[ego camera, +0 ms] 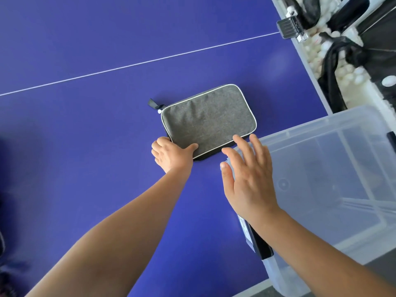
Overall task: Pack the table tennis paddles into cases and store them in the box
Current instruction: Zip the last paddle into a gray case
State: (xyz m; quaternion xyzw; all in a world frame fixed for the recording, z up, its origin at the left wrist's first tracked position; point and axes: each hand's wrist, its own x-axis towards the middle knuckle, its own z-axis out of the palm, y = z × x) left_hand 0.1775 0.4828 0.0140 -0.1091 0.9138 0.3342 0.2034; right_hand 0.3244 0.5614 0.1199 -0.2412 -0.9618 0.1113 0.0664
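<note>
Case (209,120) first: grey fabric with pale piping round its edge, it lies flat on the blue table (85,61), zipped shut as far as you can tell, with a short dark pull tab (152,103) sticking out at its far left corner. No paddle shows anywhere; whether one sits inside the case you cannot tell.

Your left hand (172,154) grips the case at its near left corner. The thumb lies on top of the grey fabric and the fingers curl round the edge, their tips hidden beneath.

Your right hand (246,176) hangs spread, fingers straight and a little apart, holding nothing. It sits just beside the near right edge of the case, over the near left corner of the box (334,174), and whether the fingertips touch the case is not clear.

That box is clear plastic, open at the top, standing on the right side of the table with its rim just beside the case. A dark label or clip (255,241) shows on its near left wall, partly behind your right forearm.

A thin white line (137,63) runs across the table beyond the case. At the far right, past the table's edge, a net clamp (289,28) sits above a heap of white balls (321,61) and dark straps (334,67).
</note>
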